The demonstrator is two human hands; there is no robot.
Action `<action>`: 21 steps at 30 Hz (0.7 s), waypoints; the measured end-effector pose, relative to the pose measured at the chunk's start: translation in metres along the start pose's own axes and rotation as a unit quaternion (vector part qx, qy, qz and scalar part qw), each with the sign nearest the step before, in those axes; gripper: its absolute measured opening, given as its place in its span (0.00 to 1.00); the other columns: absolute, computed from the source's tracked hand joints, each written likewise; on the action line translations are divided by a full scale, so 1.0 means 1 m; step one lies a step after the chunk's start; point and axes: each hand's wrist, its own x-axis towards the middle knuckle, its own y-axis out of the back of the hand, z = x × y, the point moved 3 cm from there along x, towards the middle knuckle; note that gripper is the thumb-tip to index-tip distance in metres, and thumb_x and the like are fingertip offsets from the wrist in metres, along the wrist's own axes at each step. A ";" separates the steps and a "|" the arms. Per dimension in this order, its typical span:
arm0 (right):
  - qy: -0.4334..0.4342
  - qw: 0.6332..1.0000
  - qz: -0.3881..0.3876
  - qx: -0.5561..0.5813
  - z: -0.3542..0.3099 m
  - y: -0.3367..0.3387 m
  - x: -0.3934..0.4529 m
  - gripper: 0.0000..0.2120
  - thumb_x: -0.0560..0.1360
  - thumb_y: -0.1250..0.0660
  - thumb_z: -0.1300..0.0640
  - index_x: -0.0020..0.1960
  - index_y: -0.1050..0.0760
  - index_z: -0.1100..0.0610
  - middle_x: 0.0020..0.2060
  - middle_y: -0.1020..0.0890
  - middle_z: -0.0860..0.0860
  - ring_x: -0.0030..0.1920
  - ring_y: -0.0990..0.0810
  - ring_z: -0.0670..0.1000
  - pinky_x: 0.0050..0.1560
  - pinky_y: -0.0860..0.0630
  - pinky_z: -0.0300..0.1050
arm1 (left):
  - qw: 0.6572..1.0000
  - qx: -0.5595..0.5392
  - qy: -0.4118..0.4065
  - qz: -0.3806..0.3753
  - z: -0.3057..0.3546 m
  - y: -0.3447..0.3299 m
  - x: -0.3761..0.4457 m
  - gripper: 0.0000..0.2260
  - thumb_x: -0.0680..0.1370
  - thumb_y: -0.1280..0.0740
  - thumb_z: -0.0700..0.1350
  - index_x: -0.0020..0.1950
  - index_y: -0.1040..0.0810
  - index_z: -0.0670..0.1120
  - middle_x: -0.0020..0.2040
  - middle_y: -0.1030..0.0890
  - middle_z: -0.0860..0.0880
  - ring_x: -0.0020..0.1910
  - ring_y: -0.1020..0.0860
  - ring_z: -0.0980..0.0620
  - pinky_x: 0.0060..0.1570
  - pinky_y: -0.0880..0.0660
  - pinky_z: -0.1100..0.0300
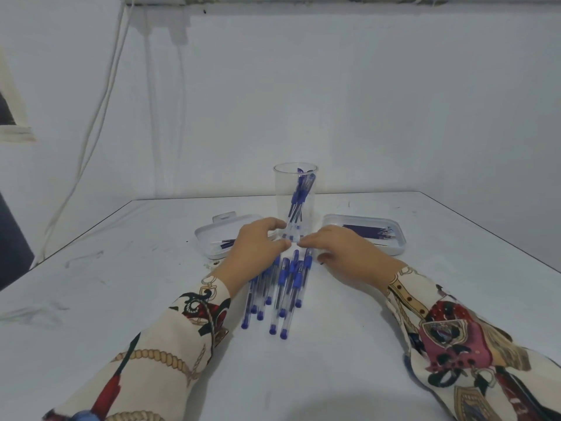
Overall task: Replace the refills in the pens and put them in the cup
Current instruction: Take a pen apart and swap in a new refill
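A pile of several clear pens with blue caps and grips lies in the middle of the white table, pointing away from me. My left hand hovers over the pile's far left end with curled fingers; whether it holds a pen is hidden. My right hand reaches in from the right, its fingers stretched toward the left hand's thumb and its thumb apart. The fingertips of both hands almost meet in front of the clear cup, which stands upright behind them with a few blue pens leaning inside.
A shallow white tray with a few refills lies left of the cup. A second tray with many dark refills lies to the right. The wall is close behind the table. White cables hang at the left.
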 end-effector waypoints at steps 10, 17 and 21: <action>0.058 0.995 0.014 -0.082 0.000 0.004 -0.005 0.10 0.77 0.33 0.56 0.57 0.21 0.48 0.57 0.19 0.44 0.57 0.25 0.47 0.60 0.28 0.48 | 0.980 0.154 -0.049 -0.113 0.002 -0.011 -0.013 0.24 0.70 0.28 0.56 0.64 0.29 0.59 0.68 0.32 0.55 0.70 0.42 0.52 0.67 0.41 0.51; 0.070 0.994 -0.001 -0.089 -0.002 0.005 -0.003 0.12 0.76 0.32 0.55 0.58 0.20 0.47 0.57 0.19 0.44 0.57 0.24 0.47 0.59 0.27 0.49 | 0.978 0.185 -0.046 -0.091 -0.002 -0.016 -0.010 0.22 0.71 0.30 0.58 0.63 0.27 0.58 0.68 0.31 0.54 0.69 0.41 0.51 0.67 0.41 0.50; 0.068 0.993 -0.007 -0.093 -0.002 0.006 -0.002 0.10 0.77 0.33 0.54 0.57 0.19 0.47 0.56 0.18 0.44 0.56 0.24 0.48 0.59 0.27 0.49 | 0.975 0.205 -0.044 -0.075 -0.006 -0.019 -0.005 0.20 0.71 0.31 0.59 0.62 0.26 0.57 0.67 0.29 0.54 0.68 0.39 0.50 0.67 0.39 0.49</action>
